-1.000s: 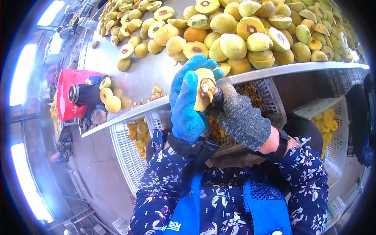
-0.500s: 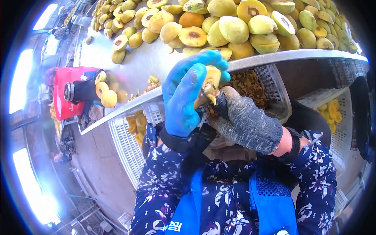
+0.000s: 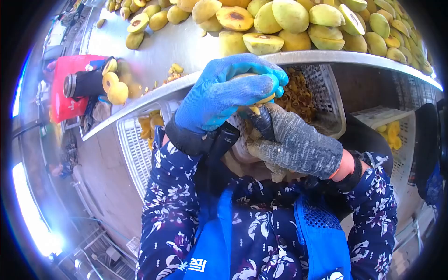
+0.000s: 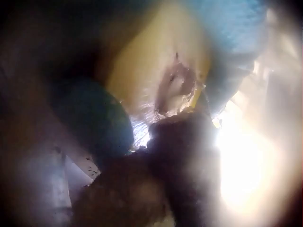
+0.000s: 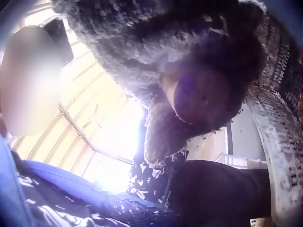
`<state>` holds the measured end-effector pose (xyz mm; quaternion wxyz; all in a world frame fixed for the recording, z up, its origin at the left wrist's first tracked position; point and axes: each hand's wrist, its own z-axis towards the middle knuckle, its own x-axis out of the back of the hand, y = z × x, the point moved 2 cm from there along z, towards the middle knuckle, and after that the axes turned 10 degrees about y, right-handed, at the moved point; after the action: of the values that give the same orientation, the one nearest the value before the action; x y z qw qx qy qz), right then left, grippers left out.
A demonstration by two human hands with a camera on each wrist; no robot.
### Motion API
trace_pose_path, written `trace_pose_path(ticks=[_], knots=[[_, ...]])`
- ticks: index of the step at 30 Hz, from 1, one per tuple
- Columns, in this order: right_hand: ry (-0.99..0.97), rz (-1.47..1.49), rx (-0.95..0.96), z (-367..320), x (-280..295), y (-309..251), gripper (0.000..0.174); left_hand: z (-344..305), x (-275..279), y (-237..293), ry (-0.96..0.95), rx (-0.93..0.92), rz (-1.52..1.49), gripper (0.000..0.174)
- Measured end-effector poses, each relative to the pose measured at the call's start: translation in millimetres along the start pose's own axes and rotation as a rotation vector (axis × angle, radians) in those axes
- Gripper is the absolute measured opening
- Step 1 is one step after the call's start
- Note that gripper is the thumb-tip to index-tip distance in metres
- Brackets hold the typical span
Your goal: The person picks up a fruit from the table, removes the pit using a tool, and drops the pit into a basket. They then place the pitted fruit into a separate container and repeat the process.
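In the head view my left hand [image 3: 224,93], in a blue rubber-coated glove, curls round a yellow peach half [image 3: 267,99]. The left wrist view shows the cut face of that peach half [image 4: 147,61], with a reddish-brown pit hollow. My right hand [image 3: 303,142], in a grey knitted glove with black wrapping on the thumb [image 3: 264,123], is right at the lower side of the fruit. It grips a tool whose round handle end [image 5: 201,97] shows in the right wrist view; the working end is hidden between the hands.
A metal table [image 3: 186,46] ahead carries a heap of peach halves [image 3: 291,18]. On its left lie a red bag [image 3: 70,93] and a black flask [image 3: 84,85]. Below its edge stand white crates: one with scraps [image 3: 298,93], others with yellow halves [image 3: 393,135].
The left hand has rolled over, so its fingers now cover most of the peach half and the cut face no longer shows from the head. Both hands have come nearer the body.
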<state>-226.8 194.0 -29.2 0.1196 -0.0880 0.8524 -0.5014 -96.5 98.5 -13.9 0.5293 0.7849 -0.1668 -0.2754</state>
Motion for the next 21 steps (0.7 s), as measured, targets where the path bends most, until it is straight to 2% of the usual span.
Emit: trace_pose_path(ticks=[3,5,7,8,9,11,13,15,16,17,19,20,21], knots=[[-0.046,0.020,0.061,-0.5,0.9,-6.9,0.050,-2.1,-0.6,-2.1,0.004,-0.063,0.104,0.038],[-0.065,0.084,-0.006,-0.9,5.8,-7.4,0.047,-1.7,0.5,-1.5,0.005,-0.064,0.117,0.038],[-0.290,0.175,-0.258,-7.6,10.8,-16.7,0.027,-3.6,-0.5,-2.0,-0.061,-0.071,0.122,0.039],[-0.307,0.301,-0.259,-9.3,9.6,-10.8,0.022,-4.7,-2.7,-2.7,-0.059,-0.141,0.063,0.042],[-0.310,0.295,-0.265,-9.2,9.0,-7.8,0.022,-5.0,-4.3,-4.0,-0.054,-0.143,0.057,0.042],[-0.447,0.617,-0.279,-9.3,7.0,-9.7,0.025,-4.0,-7.6,-1.9,-0.073,-0.164,-0.077,0.046],[-0.394,0.593,-0.247,-9.9,5.6,-11.9,0.026,-5.3,-13.4,1.2,-0.049,-0.199,-0.068,0.049],[-0.440,0.689,-0.264,-10.9,8.7,-15.9,0.035,-1.2,-16.1,-3.5,0.052,-0.119,-0.249,0.054],[-0.422,0.532,-0.269,-8.6,15.3,-22.8,0.032,1.5,-15.2,-5.2,0.069,-0.110,-0.253,0.058],[-0.424,0.519,-0.259,-3.4,10.6,-14.9,0.032,4.5,-16.0,-8.7,0.068,-0.126,-0.250,0.058],[0.065,0.013,0.440,10.7,2.7,-0.6,0.028,8.6,-14.2,-15.0,0.198,-0.181,-0.352,0.058],[0.187,-0.196,0.400,5.8,6.4,-3.2,0.032,6.0,-12.7,-13.7,0.180,-0.216,-0.362,0.055],[0.315,-0.539,0.547,4.8,4.2,-2.6,0.030,3.9,-11.7,-11.0,0.192,-0.134,-0.518,0.055]])
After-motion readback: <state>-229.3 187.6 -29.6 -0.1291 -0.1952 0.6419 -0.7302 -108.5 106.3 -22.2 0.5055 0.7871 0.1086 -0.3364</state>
